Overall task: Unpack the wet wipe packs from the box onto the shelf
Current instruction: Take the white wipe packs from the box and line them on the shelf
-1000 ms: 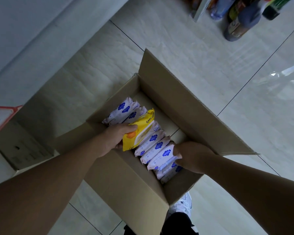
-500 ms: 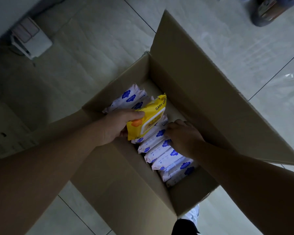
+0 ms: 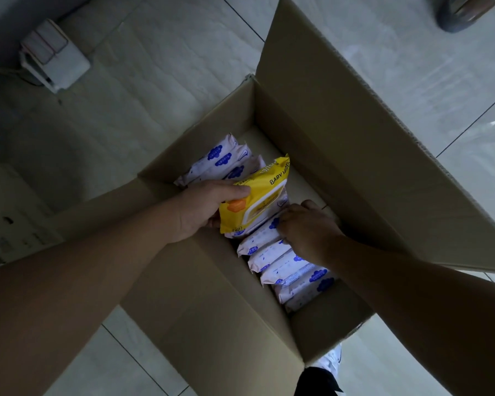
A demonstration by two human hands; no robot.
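Nearest the camera, two bare forearms are reaching from the lower edge into an open cardboard box (image 3: 212, 295) that is standing on a pale tiled floor (image 3: 143, 90). A dark trouser leg and the toe of a white shoe (image 3: 333, 360) are showing just beyond the box's near corner.

Inside the box, a row of white wet wipe packs (image 3: 280, 267) with blue cloud marks is standing on edge, running from the near right corner toward the far left wall; the packs are touching one another along the row.

The left hand (image 3: 200, 207) is holding a yellow pack (image 3: 255, 195) printed "BABY WIPES": the thumb is lying across its upper left edge and the fingers are wrapped behind it, so the grip is closed on this pack. The yellow pack is sitting tilted above the middle of the white row, its lower edge meeting the packs beneath.

The right hand (image 3: 306, 227) is resting knuckles-up on the white packs just beside the yellow one, with the fingertips pressing between packs. Whether its grip is closing on any single pack cannot be told, since the fingers are hidden under the hand.

Past the hands, three more white packs (image 3: 220, 161) are leaning against the box's far left wall. The tall right flap (image 3: 355, 115) is standing open.

Farther off, a small white box-shaped object (image 3: 53, 57) is lying on the floor at upper left, and the rim of a dark round object (image 3: 457, 15) is showing at upper right.
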